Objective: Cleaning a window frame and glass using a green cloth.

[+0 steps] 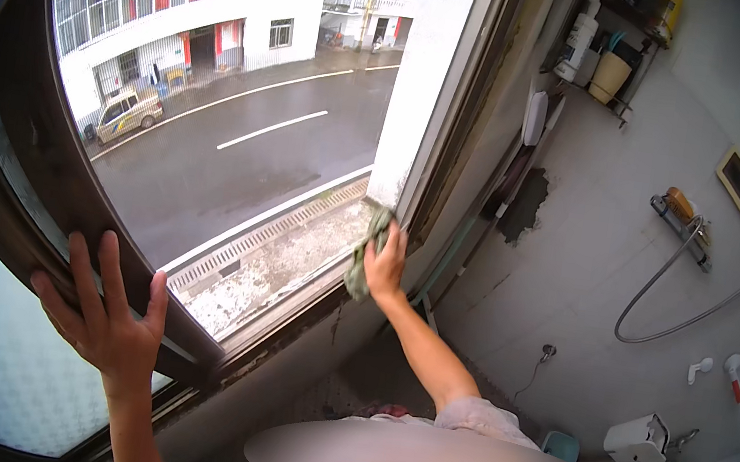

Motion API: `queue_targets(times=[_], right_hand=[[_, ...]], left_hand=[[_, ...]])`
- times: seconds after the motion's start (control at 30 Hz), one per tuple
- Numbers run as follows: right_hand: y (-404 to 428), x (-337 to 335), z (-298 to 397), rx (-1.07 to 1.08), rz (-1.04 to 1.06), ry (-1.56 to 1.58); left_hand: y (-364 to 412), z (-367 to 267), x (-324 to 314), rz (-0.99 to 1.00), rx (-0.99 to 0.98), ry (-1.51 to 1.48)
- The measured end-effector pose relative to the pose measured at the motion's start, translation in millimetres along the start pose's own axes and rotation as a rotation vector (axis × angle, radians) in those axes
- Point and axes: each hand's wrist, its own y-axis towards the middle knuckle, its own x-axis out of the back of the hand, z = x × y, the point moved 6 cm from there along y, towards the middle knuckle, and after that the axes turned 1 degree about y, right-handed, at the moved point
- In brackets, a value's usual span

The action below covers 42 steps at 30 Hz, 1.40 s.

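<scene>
My right hand (387,262) grips a crumpled green cloth (363,258) at the right end of the window sill track (286,322), close to the corner with the brown window frame (458,137). My left hand (110,315) rests with fingers spread against the dark brown frame of the sliding sash (64,138). Nothing is held in that hand. Behind and below it shows a frosted glass pane (10,315). Outside the opening lies a weathered concrete ledge (239,301), speckled with white.
Beyond the window are a wet road (242,185), a parked van (127,115) and a white building (294,15). On the right wall hang a wire shelf with bottles and a cup (610,77), a shower hose (639,333) and a white paper holder (635,438).
</scene>
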Motion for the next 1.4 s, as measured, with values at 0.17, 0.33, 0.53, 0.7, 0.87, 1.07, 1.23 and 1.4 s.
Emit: queue_targets(times=[0.17,0.33,0.53,0.7,0.87,1.07,1.23,1.4], right_hand=[[4,23,-33,-0.304,0.340,0.112],[160,123,77,0.031,0.059,0.408],[387,249,191,0.683,-0.636,-0.101],[456,203,195,0.479,-0.463,0.016],[332,134,96,0.595,-0.527,-0.035],[106,41,-34,0.182,-0.269,-0.127],[-42,-17,-125,-0.275,0.168,-0.281],[-35,5,-147,-0.684,0.191,0.565]], left_hand=[[-5,9,7,0.032,0.004,-0.018],[-16,18,13,0.059,0.008,0.007],[-3,1,9,0.064,-0.043,-0.014],[-2,3,3,-0.014,-0.036,0.016],[0,2,-2,-0.076,-0.115,0.097],[-5,2,-6,-0.058,-0.111,0.071],[-9,11,-6,-0.043,-0.128,0.140],[-9,15,-3,-0.012,-0.115,0.133]])
